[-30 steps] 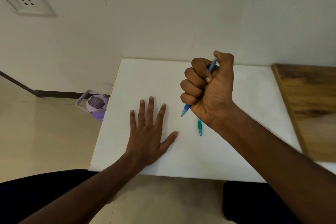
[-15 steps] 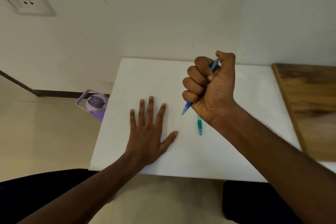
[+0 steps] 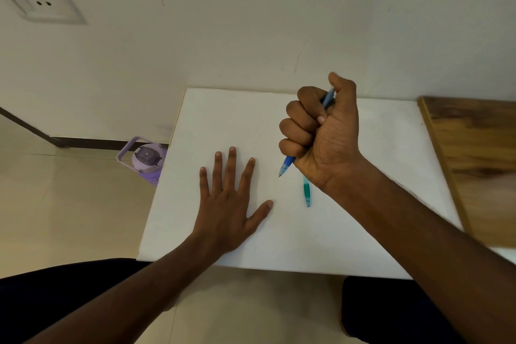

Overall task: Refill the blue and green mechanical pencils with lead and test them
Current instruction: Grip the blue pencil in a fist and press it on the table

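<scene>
Head view: my left hand (image 3: 227,205) lies flat, fingers spread, on the white bench (image 3: 385,165). Right of it, my right hand (image 3: 321,134) fists the blue plastic mechanical pencil (image 3: 287,166), tip down; the green mechanical pencil (image 3: 307,193) lies just beneath my wrist.
</scene>
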Available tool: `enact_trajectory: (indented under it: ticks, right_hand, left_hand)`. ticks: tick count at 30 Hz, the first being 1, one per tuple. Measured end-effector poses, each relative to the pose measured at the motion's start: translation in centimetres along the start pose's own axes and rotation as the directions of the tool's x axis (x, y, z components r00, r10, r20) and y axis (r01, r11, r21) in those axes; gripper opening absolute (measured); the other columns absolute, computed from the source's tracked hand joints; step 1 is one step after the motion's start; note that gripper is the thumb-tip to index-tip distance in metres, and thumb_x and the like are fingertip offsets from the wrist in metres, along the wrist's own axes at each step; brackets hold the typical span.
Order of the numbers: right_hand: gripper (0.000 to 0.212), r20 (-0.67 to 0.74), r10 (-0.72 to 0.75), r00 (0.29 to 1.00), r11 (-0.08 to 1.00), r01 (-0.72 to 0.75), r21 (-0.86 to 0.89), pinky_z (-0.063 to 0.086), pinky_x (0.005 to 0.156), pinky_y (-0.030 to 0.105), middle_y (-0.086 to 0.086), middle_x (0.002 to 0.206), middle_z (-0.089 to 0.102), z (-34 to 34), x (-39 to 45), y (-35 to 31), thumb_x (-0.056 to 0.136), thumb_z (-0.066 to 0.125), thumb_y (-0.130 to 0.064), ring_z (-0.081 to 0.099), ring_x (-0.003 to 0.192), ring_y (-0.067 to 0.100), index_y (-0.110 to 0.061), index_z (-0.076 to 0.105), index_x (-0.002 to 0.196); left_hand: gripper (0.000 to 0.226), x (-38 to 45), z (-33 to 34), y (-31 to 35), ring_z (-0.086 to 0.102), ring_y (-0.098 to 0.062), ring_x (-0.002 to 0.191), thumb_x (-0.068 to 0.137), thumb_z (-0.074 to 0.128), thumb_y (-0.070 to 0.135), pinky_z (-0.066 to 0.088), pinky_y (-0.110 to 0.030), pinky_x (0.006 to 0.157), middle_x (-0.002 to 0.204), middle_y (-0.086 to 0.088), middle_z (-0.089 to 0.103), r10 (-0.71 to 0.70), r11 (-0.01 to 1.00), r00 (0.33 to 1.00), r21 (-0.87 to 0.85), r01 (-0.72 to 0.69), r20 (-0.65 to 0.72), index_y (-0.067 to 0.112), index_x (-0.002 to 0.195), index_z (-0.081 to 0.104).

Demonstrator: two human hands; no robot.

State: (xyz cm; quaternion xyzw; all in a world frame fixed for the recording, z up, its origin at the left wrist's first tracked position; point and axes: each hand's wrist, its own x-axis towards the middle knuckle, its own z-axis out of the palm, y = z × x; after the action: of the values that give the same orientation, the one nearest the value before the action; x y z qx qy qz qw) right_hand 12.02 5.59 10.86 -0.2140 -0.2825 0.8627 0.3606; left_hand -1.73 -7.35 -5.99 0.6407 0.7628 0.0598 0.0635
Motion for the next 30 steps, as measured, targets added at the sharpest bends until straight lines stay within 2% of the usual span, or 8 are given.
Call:
enact_trajectory:
  ticks: [3,6,10,13,17,21,24,30]
  right_hand:
    - [0.059,-0.008,0.005,1.000,1.000,-0.005,-0.013,0.024,0.044,0.013,-0.004,0.052,0.016,-0.03,0.02,0.12,0.106,0.021,-0.044,0.013,0.043,0.009,-0.022,0.028,0.051]
    - [0.059,0.004,0.020,1.000,1.000,-0.020,0.001,0.023,0.043,0.013,-0.004,0.052,0.015,0.03,0.04,0.13,0.106,0.022,-0.052,0.013,0.042,0.009,-0.021,0.022,0.056]
    - [0.063,0.005,0.010,1.000,1.000,-0.010,-0.022,0.026,0.042,0.012,-0.005,0.048,0.020,0.03,0.03,0.08,0.107,0.021,-0.044,0.017,0.039,0.007,-0.022,0.032,0.049]
    - [0.060,0.022,0.015,1.000,1.000,-0.015,-0.021,0.024,0.042,0.012,-0.004,0.051,0.016,0.19,0.00,0.02,0.107,0.021,-0.051,0.013,0.041,0.008,-0.021,0.023,0.055]
    - [0.054,0.011,0.007,1.000,0.999,-0.006,-0.035,0.022,0.044,0.014,-0.003,0.052,0.015,0.08,-0.11,0.05,0.106,0.021,-0.044,0.012,0.043,0.009,-0.020,0.021,0.058]
    - [0.060,0.003,0.009,1.000,1.000,-0.009,-0.013,0.022,0.043,0.013,-0.004,0.051,0.015,0.06,-0.04,0.06,0.107,0.023,-0.054,0.012,0.042,0.009,-0.021,0.021,0.057]
    - [0.059,-0.012,0.001,1.000,0.999,-0.002,-0.037,0.022,0.044,0.013,-0.004,0.051,0.016,-0.01,-0.02,-0.01,0.106,0.023,-0.044,0.013,0.042,0.010,-0.022,0.025,0.052]
    - [0.061,0.000,-0.002,1.000,1.000,0.002,-0.017,0.025,0.043,0.013,-0.004,0.051,0.016,0.01,-0.10,-0.08,0.107,0.022,-0.044,0.013,0.042,0.010,-0.022,0.028,0.050]
  left_hand:
    - [0.095,-0.07,-0.01,0.01,-0.015,-0.035,0.164,0.095,0.017,0.087,0.002,-0.066,0.129,0.178,-0.007,-0.017,0.001,1.000,1.000,0.002,-0.001,-0.002,0.031,0.170,0.001]
    - [0.095,-0.09,-0.09,-0.02,-0.016,-0.034,0.164,0.095,0.016,0.087,0.001,-0.065,0.129,0.178,-0.007,-0.018,0.001,1.000,1.000,0.003,-0.001,0.004,0.031,0.170,0.000]
    - [0.095,-0.01,-0.25,0.13,-0.018,-0.034,0.163,0.094,0.015,0.087,-0.001,-0.065,0.129,0.177,-0.006,-0.020,-0.005,1.000,1.000,0.011,0.004,0.016,0.032,0.170,-0.002]
    - [0.095,-0.03,-0.33,0.11,-0.018,-0.034,0.163,0.094,0.014,0.087,0.000,-0.065,0.129,0.177,-0.006,-0.020,-0.003,1.000,1.000,0.001,0.003,0.012,0.032,0.170,-0.002]
    - [0.095,-0.10,-0.28,0.08,-0.016,-0.034,0.164,0.095,0.015,0.087,0.002,-0.066,0.129,0.178,-0.007,-0.018,-0.003,1.000,1.000,0.001,0.003,0.006,0.031,0.170,0.000]
    - [0.095,-0.04,-0.04,0.01,-0.015,-0.034,0.164,0.095,0.018,0.086,0.003,-0.066,0.129,0.178,-0.007,-0.017,-0.001,1.000,1.000,0.002,0.001,-0.004,0.031,0.170,0.001]
    - [0.094,-0.06,0.13,-0.04,-0.012,-0.035,0.164,0.096,0.020,0.086,0.004,-0.067,0.129,0.178,-0.008,-0.013,0.004,1.000,1.000,-0.003,-0.004,-0.015,0.030,0.170,0.004]
    - [0.095,0.02,0.17,-0.03,-0.014,-0.034,0.164,0.095,0.019,0.087,0.003,-0.066,0.129,0.178,-0.007,-0.015,0.000,1.000,1.000,-0.004,0.000,-0.008,0.031,0.170,0.003]
